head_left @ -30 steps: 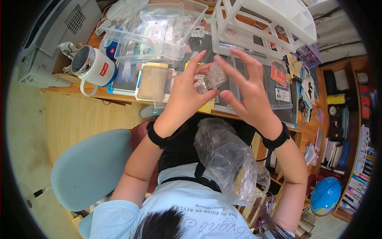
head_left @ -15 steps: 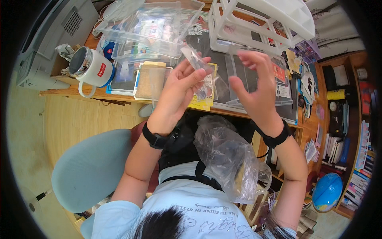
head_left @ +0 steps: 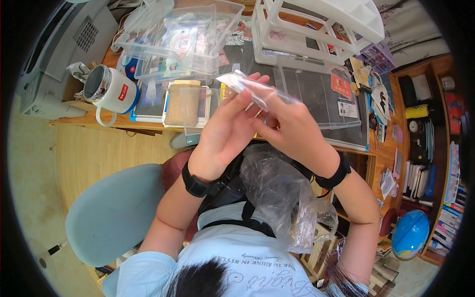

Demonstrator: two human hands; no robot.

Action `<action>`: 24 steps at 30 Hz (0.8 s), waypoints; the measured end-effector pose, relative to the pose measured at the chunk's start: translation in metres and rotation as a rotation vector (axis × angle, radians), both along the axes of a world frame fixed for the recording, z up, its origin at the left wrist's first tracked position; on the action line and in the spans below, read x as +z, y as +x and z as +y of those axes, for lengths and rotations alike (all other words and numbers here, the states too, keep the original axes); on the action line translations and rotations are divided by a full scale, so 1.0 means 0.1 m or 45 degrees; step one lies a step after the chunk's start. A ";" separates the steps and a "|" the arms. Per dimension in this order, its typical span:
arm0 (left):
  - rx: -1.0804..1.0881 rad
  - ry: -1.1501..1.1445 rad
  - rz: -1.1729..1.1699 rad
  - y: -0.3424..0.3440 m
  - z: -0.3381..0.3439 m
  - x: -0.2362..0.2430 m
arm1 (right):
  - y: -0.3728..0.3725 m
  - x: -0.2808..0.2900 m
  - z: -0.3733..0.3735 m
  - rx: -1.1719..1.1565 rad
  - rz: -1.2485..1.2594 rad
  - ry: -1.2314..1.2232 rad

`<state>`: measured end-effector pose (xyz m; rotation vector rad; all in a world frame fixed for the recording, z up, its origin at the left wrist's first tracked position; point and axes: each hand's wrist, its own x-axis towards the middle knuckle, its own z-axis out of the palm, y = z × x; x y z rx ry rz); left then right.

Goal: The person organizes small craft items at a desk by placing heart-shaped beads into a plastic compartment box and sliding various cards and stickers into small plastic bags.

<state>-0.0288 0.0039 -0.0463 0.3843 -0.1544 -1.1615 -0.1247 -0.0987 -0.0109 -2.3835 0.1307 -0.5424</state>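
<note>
My left hand (head_left: 222,128), palm turned up, grips a small clear, shiny plastic bag (head_left: 235,81) over the middle of the desk. My right hand (head_left: 294,126) meets it from the right, fingers curled against the same bag; the fingertips of both hands overlap and are partly hidden. Just behind and to the right lies a clear shallow plastic box (head_left: 316,111) with cards beside it. A tan pad (head_left: 180,104) on stacked papers is left of my hands. A crumpled clear bag (head_left: 277,193) rests on my lap below.
Clear trays (head_left: 173,44) and a white drawer frame (head_left: 361,24) stand at the back. A white mug (head_left: 106,89) and grey machine (head_left: 59,64) are at left; a globe (head_left: 409,232) and bookshelf (head_left: 430,148) at right; a chair (head_left: 106,208) is beside me.
A patterned small piece held earlier is out of sight; a clear bag shows in my hands. My right hand has moved left and down onto it, closing its spread fingers.
</note>
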 end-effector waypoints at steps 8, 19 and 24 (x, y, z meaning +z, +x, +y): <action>0.003 -0.017 -0.180 0.04 -0.03 -0.11 | -0.02 -0.11 -0.05 -0.064 0.083 -0.056; 0.012 -0.108 -0.222 0.15 0.01 -0.18 | 0.00 -0.22 -0.15 -0.089 -0.021 -0.094; -0.042 -0.077 -0.240 0.16 0.03 -0.18 | 0.00 -0.22 -0.13 -0.062 -0.031 -0.097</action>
